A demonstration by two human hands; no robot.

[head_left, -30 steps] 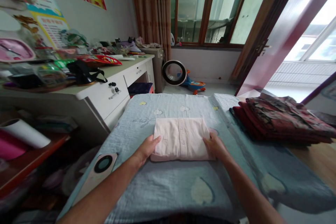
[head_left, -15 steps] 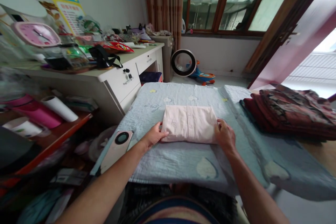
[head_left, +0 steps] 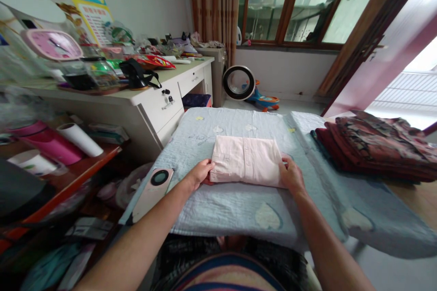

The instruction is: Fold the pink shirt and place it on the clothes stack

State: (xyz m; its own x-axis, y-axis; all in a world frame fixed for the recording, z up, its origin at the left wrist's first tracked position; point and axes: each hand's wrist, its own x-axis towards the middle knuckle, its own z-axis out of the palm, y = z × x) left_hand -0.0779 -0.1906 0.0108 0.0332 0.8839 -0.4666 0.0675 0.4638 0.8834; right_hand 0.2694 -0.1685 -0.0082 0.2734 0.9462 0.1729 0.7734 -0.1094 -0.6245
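Note:
A pale pink garment [head_left: 246, 160], folded into a flat rectangle with a buttoned strip down its middle, lies on a table covered with a light blue cloth [head_left: 221, 213]. At its left edge my left hand [head_left: 201, 173] is closed on the lower corner, with the fingers partly under the fabric. My right hand [head_left: 291, 175] grips the right edge, its thumb and fingers around the side of the fold.
A phone [head_left: 153, 193] lies at the table's left edge. Folded dark red and patterned clothes [head_left: 385, 145] are stacked at the right. A cluttered desk [head_left: 146, 95] stands at the left, and a round fan [head_left: 239, 82] is beyond the table.
My left thumb has moved from the top of the garment to its left edge. My right hand has shifted slightly down; the garment has hardly moved.

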